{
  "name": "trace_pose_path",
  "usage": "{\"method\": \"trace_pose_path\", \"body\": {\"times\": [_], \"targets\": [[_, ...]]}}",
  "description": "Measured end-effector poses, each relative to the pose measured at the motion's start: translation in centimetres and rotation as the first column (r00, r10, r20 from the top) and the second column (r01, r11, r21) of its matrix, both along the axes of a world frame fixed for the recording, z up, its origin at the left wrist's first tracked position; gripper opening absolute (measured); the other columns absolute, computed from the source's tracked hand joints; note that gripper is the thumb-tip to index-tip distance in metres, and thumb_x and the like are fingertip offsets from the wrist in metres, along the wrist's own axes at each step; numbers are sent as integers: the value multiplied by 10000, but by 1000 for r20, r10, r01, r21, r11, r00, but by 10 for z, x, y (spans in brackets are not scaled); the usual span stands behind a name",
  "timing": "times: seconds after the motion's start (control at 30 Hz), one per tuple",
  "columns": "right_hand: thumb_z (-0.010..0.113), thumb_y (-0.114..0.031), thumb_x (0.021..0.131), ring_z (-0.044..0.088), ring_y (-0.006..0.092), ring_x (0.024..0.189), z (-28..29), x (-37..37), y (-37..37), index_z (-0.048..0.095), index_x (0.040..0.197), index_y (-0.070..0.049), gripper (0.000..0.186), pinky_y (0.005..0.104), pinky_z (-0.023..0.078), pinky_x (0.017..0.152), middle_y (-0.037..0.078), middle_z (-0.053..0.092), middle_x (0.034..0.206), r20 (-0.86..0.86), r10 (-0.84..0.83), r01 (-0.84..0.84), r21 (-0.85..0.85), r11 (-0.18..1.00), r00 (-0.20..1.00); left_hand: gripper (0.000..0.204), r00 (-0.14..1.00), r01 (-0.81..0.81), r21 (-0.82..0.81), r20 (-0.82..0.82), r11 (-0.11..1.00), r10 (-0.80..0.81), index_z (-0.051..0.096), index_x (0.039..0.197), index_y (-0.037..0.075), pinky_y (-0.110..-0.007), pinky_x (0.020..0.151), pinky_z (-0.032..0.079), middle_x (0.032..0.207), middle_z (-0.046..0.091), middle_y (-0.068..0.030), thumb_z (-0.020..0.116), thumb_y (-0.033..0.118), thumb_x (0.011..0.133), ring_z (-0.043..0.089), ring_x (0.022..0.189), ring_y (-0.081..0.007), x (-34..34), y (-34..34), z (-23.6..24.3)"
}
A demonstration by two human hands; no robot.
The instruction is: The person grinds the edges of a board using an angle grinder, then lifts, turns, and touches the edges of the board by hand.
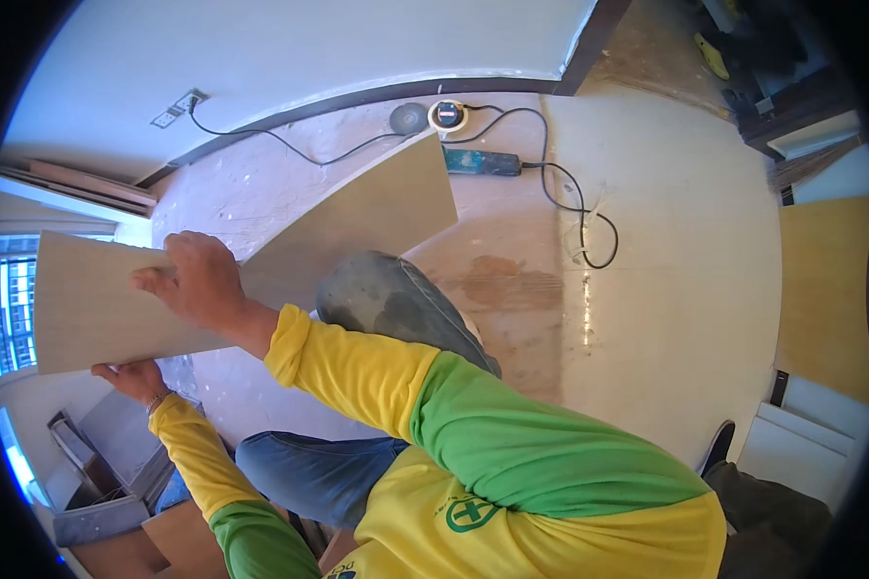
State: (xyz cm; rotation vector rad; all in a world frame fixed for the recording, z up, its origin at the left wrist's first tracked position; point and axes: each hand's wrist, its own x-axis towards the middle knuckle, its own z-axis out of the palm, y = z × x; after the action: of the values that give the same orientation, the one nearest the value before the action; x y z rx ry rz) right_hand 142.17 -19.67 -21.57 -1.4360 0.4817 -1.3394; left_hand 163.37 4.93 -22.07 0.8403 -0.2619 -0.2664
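My right hand (201, 280) is closed on a long, flat beige board (92, 299), with its thumb side lying over the face near the upper edge. From below, my left hand (135, 379) grips the lower edge, its fingers partly hidden behind the board. A second beige stretch (357, 207) runs from behind my right hand toward the far right, over my raised knee. My hand and wrist hide the middle, so I cannot tell whether this is one bent piece or two.
Beyond the board lie a teal corded power tool (483, 162), a grey disc (408, 119) and a white ring with a black centre (447, 116). A black cable (309, 157) leads to the wall socket (179, 108). Grey slabs (126, 434) are stacked at the lower left; planks (87, 183) lie along the left wall.
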Motion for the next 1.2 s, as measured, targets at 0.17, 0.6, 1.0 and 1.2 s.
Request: {"method": "trace_pose_path", "body": {"times": [0.17, 0.6, 1.0, 1.2], "targets": [[708, -538, 781, 574, 376, 672, -10, 2, -5, 535, 672, -26, 552, 465, 444, 612, 172, 565, 674, -56, 12, -10, 47, 999, 998, 428, 965, -255, 120, -30, 960, 260, 649, 1057, 136, -268, 794, 513, 941, 680, 52, 597, 534, 909, 594, 774, -67, -69, -70, 20], [699, -530, 799, 567, 392, 671, 1, -1, -2, 525, 663, -14, 561, 471, 446, 616, 191, 560, 676, -34, 105, -101, 90, 991, 994, 416, 995, -54, 101, 94, 993, 45, 674, 1085, 179, -310, 879, 504, 1064, 690, 33, 555, 544, 927, 618, 940, -112, -11, 3, 22], [702, -510, 812, 566, 405, 684, 1, -7, -16, 513, 673, -8, 554, 470, 448, 617, 202, 559, 686, -32, 155, -151, 101, 983, 987, 448, 991, -114, 161, 93, 980, 100, 664, 1075, 162, -299, 822, 506, 955, 691, 64, 555, 567, 919, 612, 851, -82, -30, -23, 35], [699, -498, 822, 562, 425, 716, 13, 6, -33, 554, 725, 8, 535, 476, 446, 632, 219, 562, 715, 66, 39, -46, 112, 993, 997, 464, 996, -33, 223, 92, 974, 13, 605, 1190, 149, -350, 940, 457, 1091, 662, 33, 521, 539, 952, 594, 1016, -129, 6, -25, 60]]}}
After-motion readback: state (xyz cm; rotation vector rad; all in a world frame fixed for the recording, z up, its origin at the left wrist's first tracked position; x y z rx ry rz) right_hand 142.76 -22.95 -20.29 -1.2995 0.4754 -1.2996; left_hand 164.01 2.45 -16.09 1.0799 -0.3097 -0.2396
